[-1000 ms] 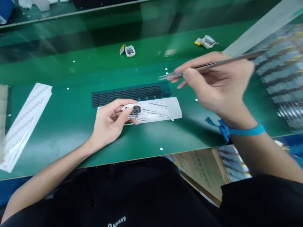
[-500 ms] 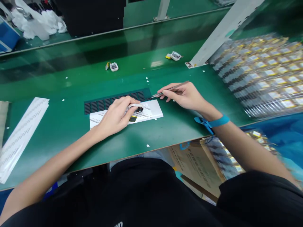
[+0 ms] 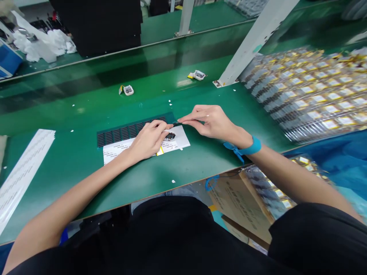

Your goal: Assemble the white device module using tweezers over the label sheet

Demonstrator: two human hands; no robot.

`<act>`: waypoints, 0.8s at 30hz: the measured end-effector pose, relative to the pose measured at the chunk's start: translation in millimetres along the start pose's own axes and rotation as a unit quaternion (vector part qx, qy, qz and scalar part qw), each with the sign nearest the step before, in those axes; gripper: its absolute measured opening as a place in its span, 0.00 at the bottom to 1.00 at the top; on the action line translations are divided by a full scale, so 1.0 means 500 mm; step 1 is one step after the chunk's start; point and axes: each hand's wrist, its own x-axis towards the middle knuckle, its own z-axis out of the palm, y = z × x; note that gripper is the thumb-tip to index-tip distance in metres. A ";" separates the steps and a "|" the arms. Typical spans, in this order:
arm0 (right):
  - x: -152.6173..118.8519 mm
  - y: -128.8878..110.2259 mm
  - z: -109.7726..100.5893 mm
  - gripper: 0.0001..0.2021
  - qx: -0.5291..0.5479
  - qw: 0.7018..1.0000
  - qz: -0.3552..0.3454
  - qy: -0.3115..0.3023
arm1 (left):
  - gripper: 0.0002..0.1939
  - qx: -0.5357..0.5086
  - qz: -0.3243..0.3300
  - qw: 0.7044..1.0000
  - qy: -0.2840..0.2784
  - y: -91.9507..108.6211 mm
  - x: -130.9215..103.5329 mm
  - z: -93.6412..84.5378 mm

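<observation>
Green matting covers the whole workbench (image 3: 86, 160), glossy enough to mirror the dark shapes behind it, with small white flecks scattered over it. At the far left edge a long white strip of printed labels (image 3: 21, 173) lies slantwise, and beyond the back rail sit a blue bin (image 3: 7, 63) and crumpled white wrapping (image 3: 46, 44) next to a black box (image 3: 97, 23). Nearer the middle a small white unit (image 3: 127, 90) rests alone on the mat. A dark sheet of little black pads (image 3: 123, 133) lies flat, and just in front of it, touching its edge, a white label sheet (image 3: 120, 149).

On that white sheet the left hand (image 3: 149, 139) presses down, fingers closed together on a small circuit assembly (image 3: 170, 136), a yellow tab showing beneath the palm. The right hand (image 3: 213, 122), wearing a blue wrist strap (image 3: 248, 147), has thumb and fingers pinched on slim tweezers (image 3: 183, 122), whose tip sits at the right end of the dark sheet, just beside the assembly.

Farther back lies another small unit with a yellow tag (image 3: 197, 75), then a slanting grey metal post (image 3: 255, 38). To the right, rows of gold-and-silver parts in clear trays (image 3: 309, 91) fill the bench, above blue cloth (image 3: 338, 160). Below the bench edge sits a cardboard box (image 3: 237, 198).
</observation>
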 end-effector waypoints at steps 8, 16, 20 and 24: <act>0.039 0.004 0.013 0.14 -0.166 0.984 -0.054 0.026 | 0.17 0.003 -0.014 1.000 -0.005 -0.001 0.006 0.004; 0.140 -0.025 0.012 0.12 -0.087 0.974 -0.109 0.180 | 0.13 -0.140 -0.011 0.985 0.103 0.085 -0.035 -0.082; 0.139 -0.064 0.037 0.14 -0.092 0.969 -0.143 0.182 | 0.08 -0.397 -0.209 0.836 0.316 0.078 -0.068 -0.165; 0.113 -0.092 0.071 0.18 -0.054 0.972 -0.162 0.163 | 0.10 -0.521 -0.404 0.660 0.361 0.005 -0.088 -0.181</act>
